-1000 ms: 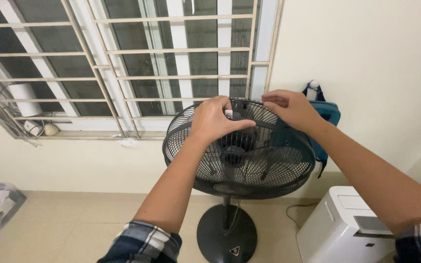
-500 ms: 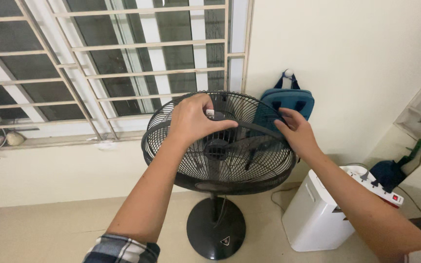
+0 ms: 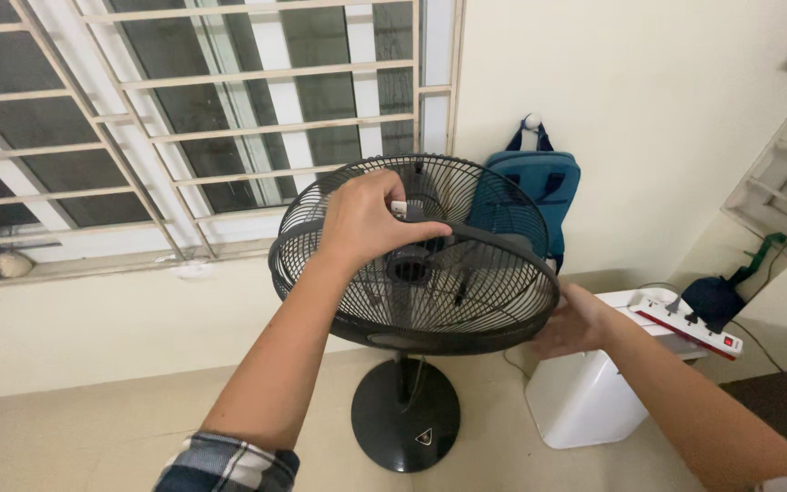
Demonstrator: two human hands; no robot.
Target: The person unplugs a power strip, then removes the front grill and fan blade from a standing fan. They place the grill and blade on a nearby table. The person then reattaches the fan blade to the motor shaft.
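A black pedestal fan stands on the tiled floor with its round wire cage tilted upward. My left hand grips the upper part of the cage, thumb across the wires next to a small white clip. My right hand rests against the cage's lower right rim, fingers under its edge. The fan's round base sits below on a thin pole.
A barred window fills the wall behind. A blue bag hangs on a wall hook. A white box-shaped appliance stands right of the fan, with a white power strip on top. A dark bag lies in the corner.
My right hand slid from the cage's top edge down along its right side to the lower right rim. My left hand kept its grip on top. The view shifted right.
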